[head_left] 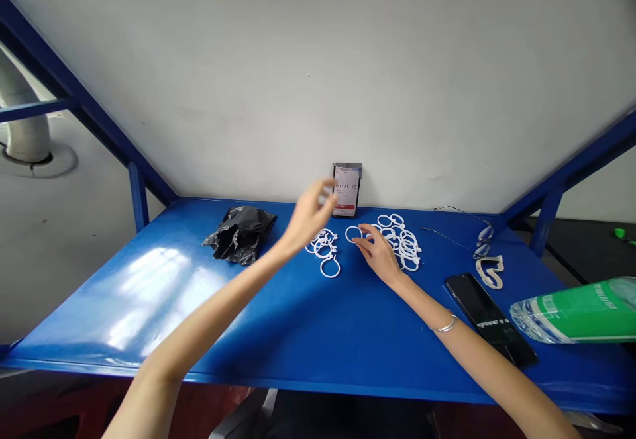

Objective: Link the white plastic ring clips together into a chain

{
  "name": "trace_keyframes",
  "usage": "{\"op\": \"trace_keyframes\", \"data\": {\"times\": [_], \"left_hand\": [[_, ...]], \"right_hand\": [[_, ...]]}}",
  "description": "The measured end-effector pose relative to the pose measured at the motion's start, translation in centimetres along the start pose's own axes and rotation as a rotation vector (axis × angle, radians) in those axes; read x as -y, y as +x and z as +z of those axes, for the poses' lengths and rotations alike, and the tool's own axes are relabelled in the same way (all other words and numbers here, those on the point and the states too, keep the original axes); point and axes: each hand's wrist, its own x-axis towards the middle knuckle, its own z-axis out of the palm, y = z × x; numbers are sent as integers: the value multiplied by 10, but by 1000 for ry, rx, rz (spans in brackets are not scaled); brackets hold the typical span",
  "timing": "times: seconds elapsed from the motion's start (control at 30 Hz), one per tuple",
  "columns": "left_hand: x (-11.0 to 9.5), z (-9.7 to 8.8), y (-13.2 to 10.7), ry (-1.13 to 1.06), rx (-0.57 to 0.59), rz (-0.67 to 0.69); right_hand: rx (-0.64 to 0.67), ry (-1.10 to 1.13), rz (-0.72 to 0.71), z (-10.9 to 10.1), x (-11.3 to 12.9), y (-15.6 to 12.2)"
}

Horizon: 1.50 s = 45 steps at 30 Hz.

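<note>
Two bare hands work over a blue tabletop (149, 293) strewn with white plastic rings. Toward twelve o'clock from the middle of the tabletop, the left hand (311, 217) is lifted off the surface with its fingers loosely curled; whether it pinches anything is too blurred to tell. Just below it, toward five o'clock, lies a small cluster of rings (325, 247), some overlapping, with one ring lying apart at the near edge of the group. The right hand (380, 253) rests low on the tabletop, and its thumb and forefinger close narrowly on a single ring (353, 234) that lies flat at its fingertips. At three o'clock of that hand, touching it, sits a larger heap of rings (402, 237), piled over each other. A phone with a lit timer screen (346, 189) stands upright against the wall at twelve o'clock, just behind the left hand. A crumpled black bag (240, 234) lies at nine o'clock of the ring cluster, well apart. At four o'clock a dark phone (489, 320) lies flat, with a white clip (489, 272) beyond it and a green-labelled water bottle (576, 313) on its side at the right edge. A thin bracelet (446, 325) circles the right wrist.
</note>
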Motion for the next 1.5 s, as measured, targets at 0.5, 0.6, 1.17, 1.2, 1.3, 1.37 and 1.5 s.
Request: {"op": "trace_keyframes", "data": {"times": [0.5, 0.6, 1.17, 1.2, 1.3, 1.37, 1.5], "left_hand": [[51, 56, -38, -344, 289, -364], [55, 56, -46, -576, 298, -433], [53, 50, -64, -749, 365, -434], [52, 50, -64, -732, 376, -431], [51, 51, -64, -674, 439, -421], [49, 52, -64, -643, 483, -415], [46, 52, -66, -604, 540, -407]], "right_hand": [[40, 205, -6, 2, 1, 2], [35, 291, 45, 0, 7, 2], [237, 1161, 636, 4, 19, 1], [255, 1190, 635, 3, 19, 2], [280, 1256, 626, 2, 19, 2], [303, 1269, 622, 2, 18, 1], [365, 1256, 626, 2, 18, 1]]}}
